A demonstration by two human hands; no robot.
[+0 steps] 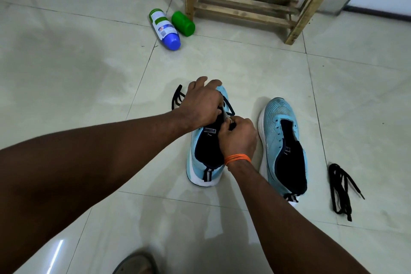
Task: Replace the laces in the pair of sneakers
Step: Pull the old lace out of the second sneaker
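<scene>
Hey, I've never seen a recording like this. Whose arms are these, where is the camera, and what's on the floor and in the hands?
No machine here: this is one picture from a camera worn on a person's head, looking down at their arms. The left hand grips a light-blue sneaker on the tiled floor; the right hand pinches what looks like the end of a black lace at its eyelets. The second sneaker stands beside it, unlaced, with a spare lace bunched to its right. Farther off are a blue-capped bottle and a green container by a wooden rack.
</scene>
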